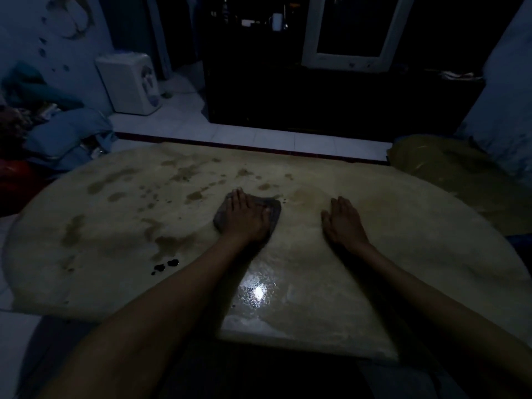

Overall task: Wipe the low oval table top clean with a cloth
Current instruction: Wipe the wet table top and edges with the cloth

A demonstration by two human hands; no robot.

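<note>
We press our left hand (244, 216) flat on the grey cloth (272, 210), fingers straight and together, near the middle of the oval table top (403, 254), a little toward its far edge. Our right hand (344, 223) lies palm down on the bare surface just right of the cloth, fingers straight and slightly spread, holding nothing. Brownish stains (178, 171) spread over the left half and toward the far edge. A few small dark spots (168, 264) sit closer to the near left edge. A wet sheen (259, 292) shows by the near edge between our forearms.
</note>
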